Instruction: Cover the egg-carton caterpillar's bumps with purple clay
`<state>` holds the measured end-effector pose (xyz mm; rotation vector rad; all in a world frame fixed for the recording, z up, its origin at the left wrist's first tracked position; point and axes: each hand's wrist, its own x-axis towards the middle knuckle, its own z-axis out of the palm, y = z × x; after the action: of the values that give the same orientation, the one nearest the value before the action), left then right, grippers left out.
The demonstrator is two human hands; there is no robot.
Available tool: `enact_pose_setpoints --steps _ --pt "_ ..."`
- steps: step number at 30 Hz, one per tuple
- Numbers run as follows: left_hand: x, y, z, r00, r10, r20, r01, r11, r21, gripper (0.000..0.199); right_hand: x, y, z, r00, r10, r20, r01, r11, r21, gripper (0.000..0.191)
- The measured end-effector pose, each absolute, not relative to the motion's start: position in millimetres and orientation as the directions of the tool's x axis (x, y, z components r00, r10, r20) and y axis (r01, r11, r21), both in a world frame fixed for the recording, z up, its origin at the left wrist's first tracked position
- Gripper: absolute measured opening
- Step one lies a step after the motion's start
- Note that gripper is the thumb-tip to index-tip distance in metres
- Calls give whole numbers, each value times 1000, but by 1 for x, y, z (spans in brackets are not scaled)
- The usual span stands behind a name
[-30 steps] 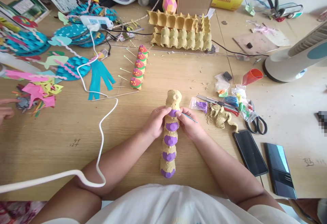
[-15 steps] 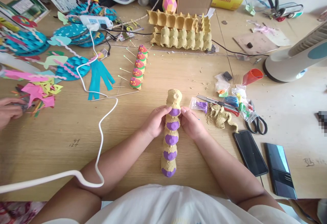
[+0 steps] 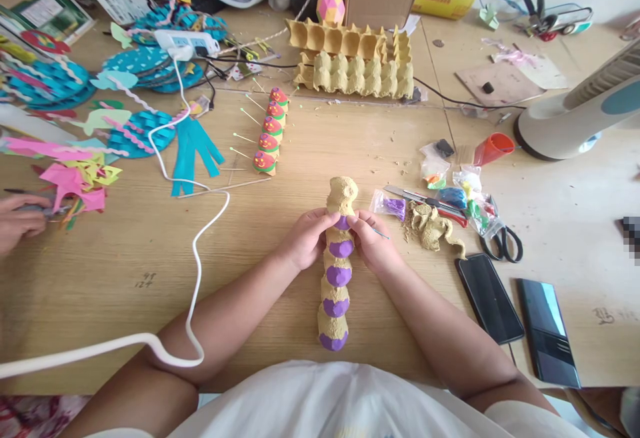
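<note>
Between my two hands is an egg carton strip (image 3: 336, 291), a row of tan bumps with purple clay patches along its near sides. My left hand (image 3: 307, 238) grips it from the left near the far end, thumb on a purple patch. From the right, my right hand (image 3: 373, 241) closes on the same part, its thumb pressing that patch; a thin blue stick (image 3: 381, 233) pokes out by its fingers. Just right lies a bag of purple clay (image 3: 395, 207). Beyond stands a finished-looking strip (image 3: 270, 133) with red and green faces and pin-like feelers.
Right of my hands lie a utility knife (image 3: 425, 201), torn carton scraps (image 3: 433, 225), scissors (image 3: 503, 245) and two phones (image 3: 490, 298). A white cable (image 3: 197, 258) crosses the left side. Egg cartons (image 3: 363, 75) stand at the back. Another person's hand (image 3: 23, 221) is at far left.
The strip has shifted slightly right and towards me. My right thumb has moved onto the far purple patch, and the blue stick shows more.
</note>
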<state>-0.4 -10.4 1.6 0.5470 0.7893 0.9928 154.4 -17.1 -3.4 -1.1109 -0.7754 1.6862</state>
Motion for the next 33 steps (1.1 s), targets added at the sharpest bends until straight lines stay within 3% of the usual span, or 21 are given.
enact_pose_setpoints --steps 7,20,28,33 --pt "-3 -9 -4 355 880 -316 -529 468 708 39 154 -15 2 -213 934 -287 -458 -355 -815 47" --pt "-5 -8 -5 402 862 -308 -492 487 722 42 159 -18 3 -205 938 -278 -364 -337 -868 43" --pt "-6 -8 -6 386 862 -329 -510 497 702 37 158 -14 7 -294 889 -351 -510 -457 -729 42" --pt "-6 -8 -5 387 865 -319 -494 487 720 34 159 -15 5 -300 882 -365 -534 -472 -701 38"
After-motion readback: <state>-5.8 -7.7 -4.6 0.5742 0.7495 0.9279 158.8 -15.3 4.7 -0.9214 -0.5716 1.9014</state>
